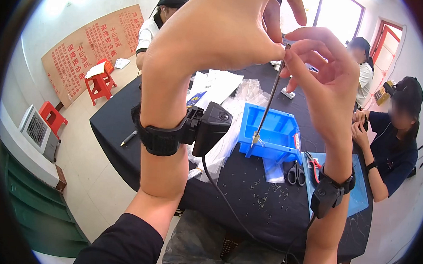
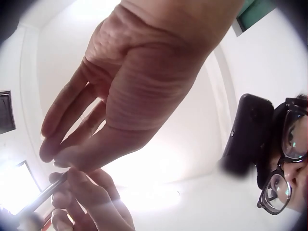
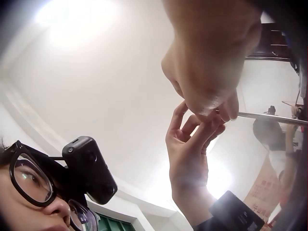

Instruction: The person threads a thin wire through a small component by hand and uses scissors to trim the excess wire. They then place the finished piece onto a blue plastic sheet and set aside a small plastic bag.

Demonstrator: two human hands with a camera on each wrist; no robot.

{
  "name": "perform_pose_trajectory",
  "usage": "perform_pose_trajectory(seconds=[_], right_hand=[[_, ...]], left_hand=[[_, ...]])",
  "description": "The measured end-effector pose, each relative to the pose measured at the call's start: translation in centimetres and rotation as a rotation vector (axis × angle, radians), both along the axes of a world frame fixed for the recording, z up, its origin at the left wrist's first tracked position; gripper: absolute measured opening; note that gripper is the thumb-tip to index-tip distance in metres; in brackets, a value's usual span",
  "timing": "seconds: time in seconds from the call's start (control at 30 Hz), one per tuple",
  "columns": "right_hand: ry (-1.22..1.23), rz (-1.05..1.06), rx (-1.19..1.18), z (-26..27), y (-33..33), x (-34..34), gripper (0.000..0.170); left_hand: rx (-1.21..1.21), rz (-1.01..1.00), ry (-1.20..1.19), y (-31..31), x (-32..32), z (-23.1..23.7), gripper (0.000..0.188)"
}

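Note:
A thin silver metal rod slants down from the raised hands, with a small brass-coloured fitting at its lower end, overlapping the blue bin in the head view. My right hand pinches the rod near its top between thumb and fingers. From the other side my left hand reaches over, and its thumb and fingertips come together at the very top end. In the left wrist view the rod's end shows between both hands' fingertips. The right wrist view shows the rod leaving the right fingers sideways.
Below stands a blue plastic bin on a black-covered table. Scissors, red-handled pliers and a blue mat lie to its right. Clear bags and papers lie left, and a pen. Other people sit around the table.

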State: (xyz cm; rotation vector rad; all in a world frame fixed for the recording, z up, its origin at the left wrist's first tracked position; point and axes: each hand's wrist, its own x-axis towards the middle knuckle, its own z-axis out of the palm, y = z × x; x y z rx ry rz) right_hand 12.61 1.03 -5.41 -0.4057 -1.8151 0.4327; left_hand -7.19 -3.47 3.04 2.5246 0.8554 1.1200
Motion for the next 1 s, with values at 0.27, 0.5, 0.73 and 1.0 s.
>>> perform_pose_trajectory(seconds=[0.27,0.5,0.73,1.0], right_hand=[[-0.033,0.008,0.006,0.0,0.0,0.1,0.019],[-0.044,-0.016,0.01,0.0,0.2,0.1,0.02],[0.013,-0.003,0.013,-0.1,0.2,0.0,0.017],[-0.065,-0.024,0.02,0.0,0.4,0.4,0.019]], left_hand=[[0.095,0.023,0.005,-0.2,0.4,-0.6,0.037],[0.322,0.15,0.075,-1.6,1.2,-1.8,0.035],[0.19,0.007,0.052,-1.1,0.5,-1.1,0.032],[0.284,-0.006,0.07,-1.2,0.5,-1.6,0.028]])
